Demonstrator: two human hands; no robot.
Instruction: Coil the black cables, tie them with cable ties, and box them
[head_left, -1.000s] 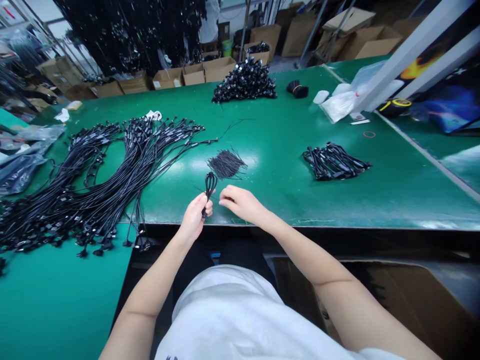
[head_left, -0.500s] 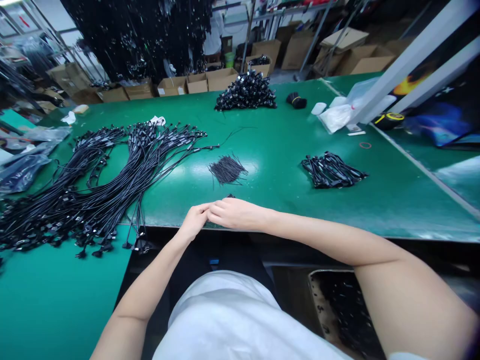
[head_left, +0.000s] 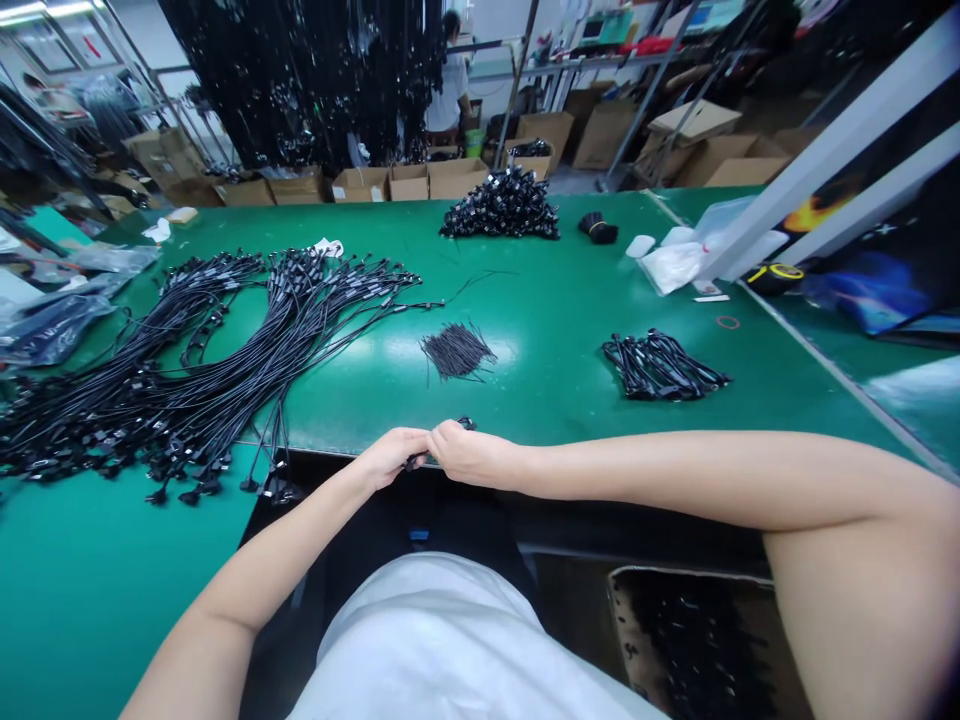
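Observation:
At the front edge of the green table, my left hand (head_left: 395, 455) and my right hand (head_left: 459, 452) meet, fingers closed around a small folded black cable (head_left: 466, 423). One end of it pokes out past my right hand, and a dark bit shows under my left fingers; the rest is hidden. Just beyond lies a pile of short black twist ties (head_left: 457, 352). Long black cables with plugs (head_left: 247, 370) spread over the left side. To the right sits a row of bundled black cables (head_left: 664, 366).
A heap of black connectors (head_left: 501, 205) and a banded black coil (head_left: 598, 228) lie at the back. White plastic bags (head_left: 671, 265) and a tape measure (head_left: 775, 277) are by the metal post. Below the table stands a box of black parts (head_left: 697, 640). A person (head_left: 450, 90) is in the background.
The camera view has tilted up a little. My hands stay together on the black cable, with my right wrist turned, and more of the cable shows now.

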